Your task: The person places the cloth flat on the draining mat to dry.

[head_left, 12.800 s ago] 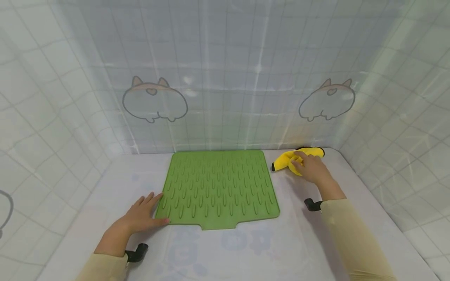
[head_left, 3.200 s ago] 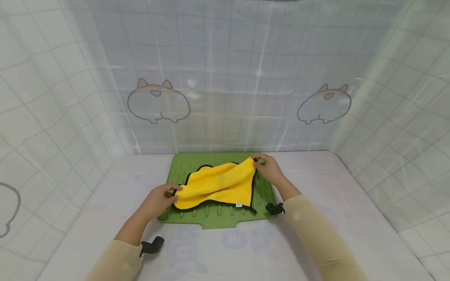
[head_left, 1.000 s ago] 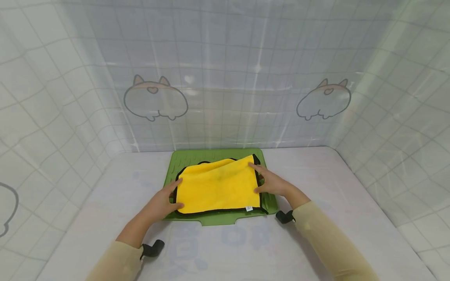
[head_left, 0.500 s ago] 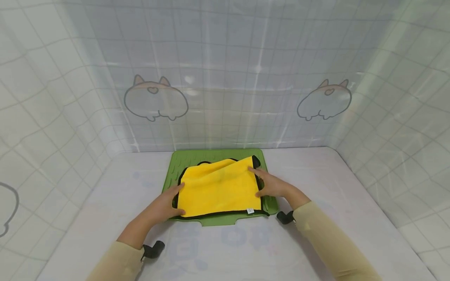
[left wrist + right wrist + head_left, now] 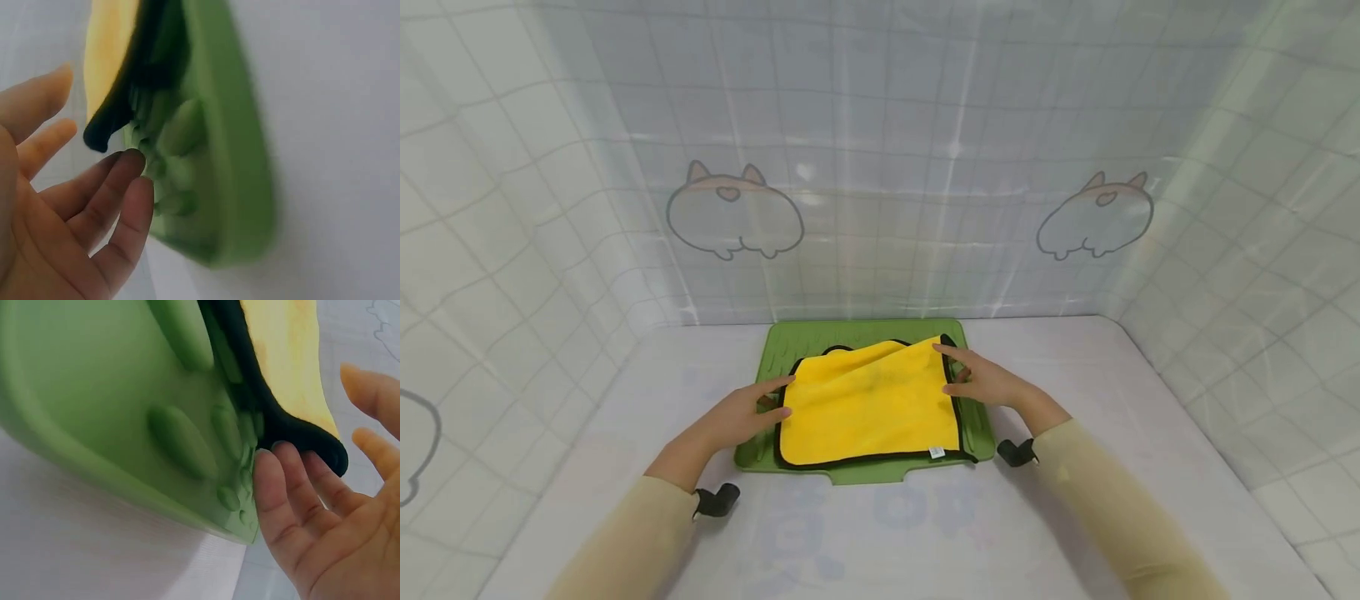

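A yellow cloth (image 5: 872, 408) with black edging and a small white tag (image 5: 936, 452) lies spread over a green ridged mat (image 5: 867, 474). Its far edge is uneven and its far right corner is folded up a little. My left hand (image 5: 730, 421) is at the cloth's left edge; in the left wrist view its loosely bent fingers stand apart from the black border (image 5: 112, 119). At the right edge is my right hand (image 5: 996, 385). In the right wrist view, some of its fingertips reach the border (image 5: 309, 434) from below, with the thumb spread away.
The mat rests on a white, faintly printed tabletop (image 5: 880, 550). Behind it rises a pale gridded curtain wall (image 5: 880, 233) with cartoon animal drawings, and similar walls stand at both sides. A black wrist device (image 5: 718, 500) sits at my left cuff.
Earlier the cloth lay bunched right of the mat, then both hands held it over the mat; now it is spread there. Over the last half second both hands have shifted slightly toward the far side.
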`<control>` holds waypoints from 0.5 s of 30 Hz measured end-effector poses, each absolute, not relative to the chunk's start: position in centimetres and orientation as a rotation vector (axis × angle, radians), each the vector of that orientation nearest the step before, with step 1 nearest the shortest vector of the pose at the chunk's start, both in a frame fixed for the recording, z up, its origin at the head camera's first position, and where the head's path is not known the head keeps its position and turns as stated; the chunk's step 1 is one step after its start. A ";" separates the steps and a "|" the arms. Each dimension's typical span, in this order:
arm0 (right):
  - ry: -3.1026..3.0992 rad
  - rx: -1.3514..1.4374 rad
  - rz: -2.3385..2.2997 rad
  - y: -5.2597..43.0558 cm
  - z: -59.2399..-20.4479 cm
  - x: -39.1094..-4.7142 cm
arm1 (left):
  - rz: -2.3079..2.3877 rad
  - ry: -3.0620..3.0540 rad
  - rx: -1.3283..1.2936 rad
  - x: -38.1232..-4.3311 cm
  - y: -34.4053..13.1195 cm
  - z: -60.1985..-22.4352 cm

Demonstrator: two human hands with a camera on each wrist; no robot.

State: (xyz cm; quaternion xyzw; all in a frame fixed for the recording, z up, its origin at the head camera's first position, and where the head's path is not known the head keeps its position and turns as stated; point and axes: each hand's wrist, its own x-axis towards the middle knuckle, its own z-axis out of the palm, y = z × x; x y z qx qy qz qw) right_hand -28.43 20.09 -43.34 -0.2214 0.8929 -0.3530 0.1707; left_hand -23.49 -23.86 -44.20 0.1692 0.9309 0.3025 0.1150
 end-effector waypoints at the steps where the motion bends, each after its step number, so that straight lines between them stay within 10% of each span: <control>1: 2.545 -0.619 -1.009 20.1 -43.2 -28.6 | 0.908 2.723 0.493 -23.8 -23.8 -44.0; 15: 2.603 -0.457 -1.175 19.5 -42.7 -31.4 | 0.945 2.726 0.467 -27.8 -22.4 -42.8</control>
